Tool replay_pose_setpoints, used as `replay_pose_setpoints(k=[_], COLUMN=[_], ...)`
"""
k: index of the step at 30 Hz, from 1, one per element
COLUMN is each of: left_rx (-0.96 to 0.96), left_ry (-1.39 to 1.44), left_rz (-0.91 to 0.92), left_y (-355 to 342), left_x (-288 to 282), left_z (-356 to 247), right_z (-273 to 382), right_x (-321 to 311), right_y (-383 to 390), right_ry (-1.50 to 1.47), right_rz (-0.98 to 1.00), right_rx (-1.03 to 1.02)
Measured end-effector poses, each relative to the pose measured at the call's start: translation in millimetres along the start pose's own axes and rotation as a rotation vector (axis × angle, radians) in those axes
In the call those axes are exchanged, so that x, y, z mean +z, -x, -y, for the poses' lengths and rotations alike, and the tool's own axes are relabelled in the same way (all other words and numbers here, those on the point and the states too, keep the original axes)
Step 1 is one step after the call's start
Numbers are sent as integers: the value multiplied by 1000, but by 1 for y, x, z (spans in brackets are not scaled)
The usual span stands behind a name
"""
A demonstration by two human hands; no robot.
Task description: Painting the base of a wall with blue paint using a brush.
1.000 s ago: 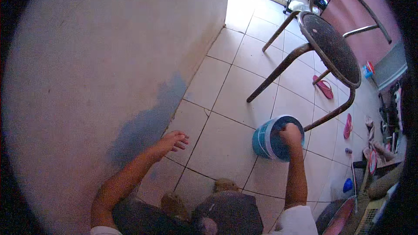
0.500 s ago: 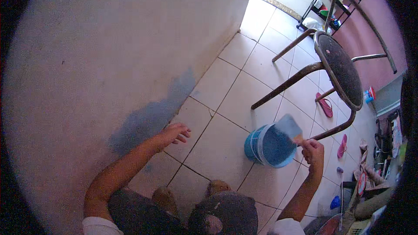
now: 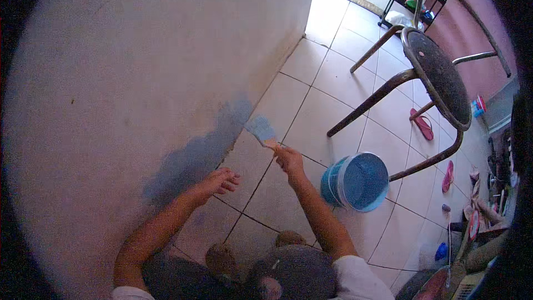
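My right hand [image 3: 289,162] grips the wooden handle of a wide flat paintbrush [image 3: 261,128], its bristles coated in light blue. The bristle end is beside the foot of the pale wall [image 3: 139,66], near the right end of a blue-grey painted patch [image 3: 191,155]; whether it touches the wall I cannot tell. My left hand [image 3: 219,182] hangs near the patch, holding nothing, its fingers loosely bent and apart. Right of my right forearm, a blue bucket [image 3: 330,183] with a white rim contains blue paint.
A dark round-seated metal chair [image 3: 436,72] stands on the tiled floor [image 3: 327,108] beyond the bucket, one leg close to its rim. Pink flip-flops [image 3: 423,125] lie right of it. A black shelf rack [image 3: 413,0] stands far back; clutter [image 3: 480,211] fills the right side.
My right hand has carried the paintbrush left, from over the bucket to the foot of the wall. My left hand stays near the painted patch.
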State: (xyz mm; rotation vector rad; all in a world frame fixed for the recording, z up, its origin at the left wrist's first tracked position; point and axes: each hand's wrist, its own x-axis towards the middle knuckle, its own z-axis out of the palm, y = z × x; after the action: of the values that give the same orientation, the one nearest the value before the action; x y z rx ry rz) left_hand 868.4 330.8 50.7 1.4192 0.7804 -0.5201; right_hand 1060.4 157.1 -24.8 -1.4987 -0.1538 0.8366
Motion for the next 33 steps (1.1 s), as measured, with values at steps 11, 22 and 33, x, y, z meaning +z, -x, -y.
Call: replay_pose_setpoints(k=[11, 22, 33], left_rx=[-15, -4, 23], left_ry=[26, 94, 14], left_rz=[17, 31, 95], left_y=[1, 8, -16], left_x=[3, 3, 11], left_z=[-1, -5, -22], right_z=[14, -20, 44], right_x=[-33, -144, -44], right_y=[-92, -44, -114], right_ry=[941, 713, 1059], right_rz=[-370, -384, -276], right_rx=[-94, -170, -75])
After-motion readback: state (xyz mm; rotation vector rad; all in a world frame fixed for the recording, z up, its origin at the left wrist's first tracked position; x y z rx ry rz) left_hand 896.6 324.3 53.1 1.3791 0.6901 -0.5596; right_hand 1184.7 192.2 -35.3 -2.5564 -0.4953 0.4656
